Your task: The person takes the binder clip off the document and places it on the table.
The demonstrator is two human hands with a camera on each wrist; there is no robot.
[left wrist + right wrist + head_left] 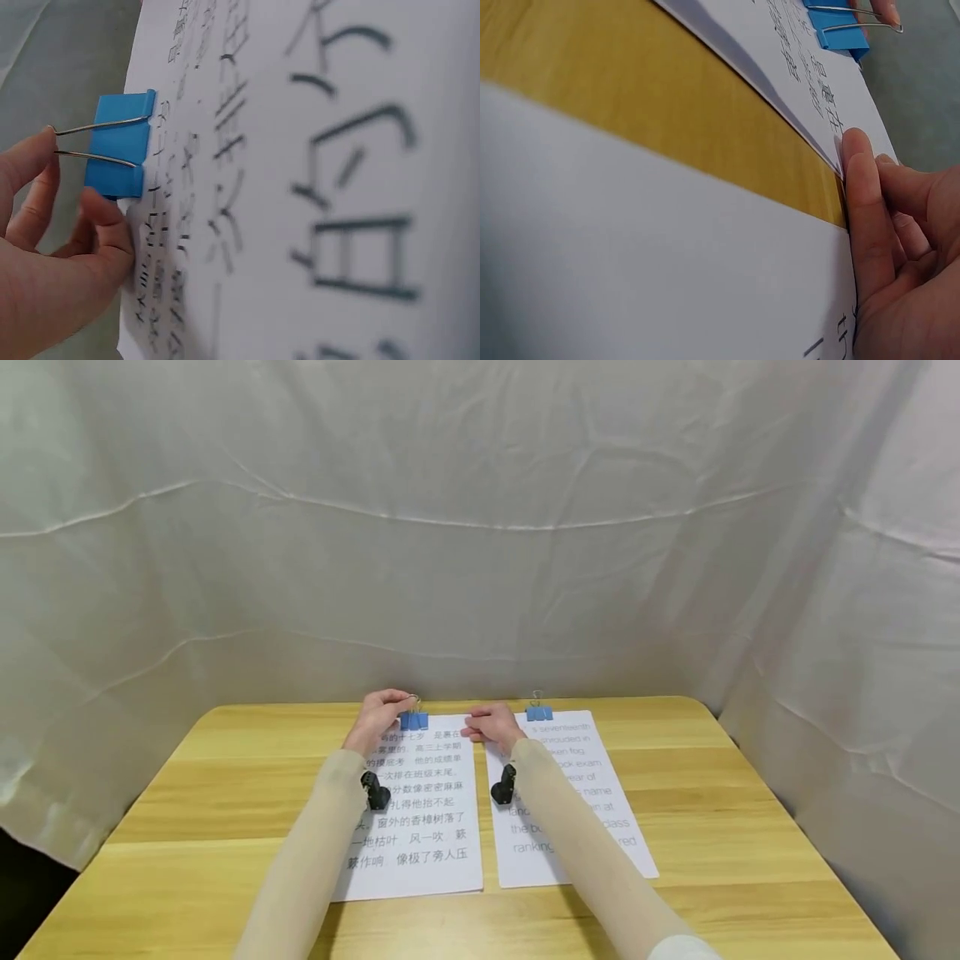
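Two printed sheaf-like papers lie side by side on the wooden table (712, 793). The left paper (427, 827) (315, 187) carries Chinese text and a blue binder clip (413, 720) (116, 146) on its top edge. My left hand (401, 700) (52, 225) pinches that clip's wire handles between finger and thumb. My right hand (480, 727) (885, 247) rests at the left paper's upper right edge, a fingertip (855, 161) against the sheet edge (795, 60). The right paper (577, 735) (630, 247) has English text and its own blue clip (538, 712).
White cloth (480, 527) hangs close behind and to both sides of the table. A strip of bare wood (630, 97) separates the two papers. Small black wrist cameras (375, 793) sit on both sleeved forearms.
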